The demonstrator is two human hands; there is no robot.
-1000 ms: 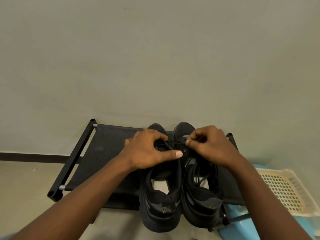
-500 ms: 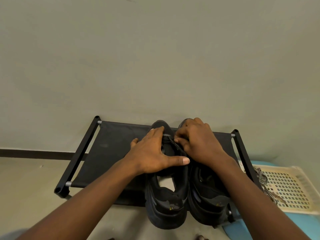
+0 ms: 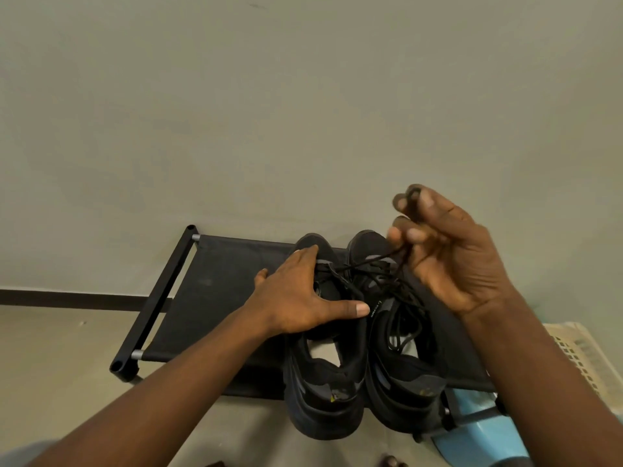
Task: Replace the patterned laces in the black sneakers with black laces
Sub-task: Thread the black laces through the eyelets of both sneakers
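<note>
Two black sneakers stand side by side on a low black rack, heels toward me. My left hand lies flat over the tongue of the left sneaker, pressing it down. My right hand is raised above the right sneaker, palm toward me, with a black lace pinched in its fingers and pulled taut up from the left sneaker's eyelets. More black lace lies loose over the right sneaker's opening. No patterned lace is in sight.
The black fabric rack stands against a plain grey wall. A cream perforated plastic basket sits at the right edge on a light blue surface. The floor spreads to the left of the rack.
My right hand has lifted up and to the right from the sneakers, drawing the black lace taut. My left hand stays on the left sneaker. The patterned lace at the basket is out of sight.
</note>
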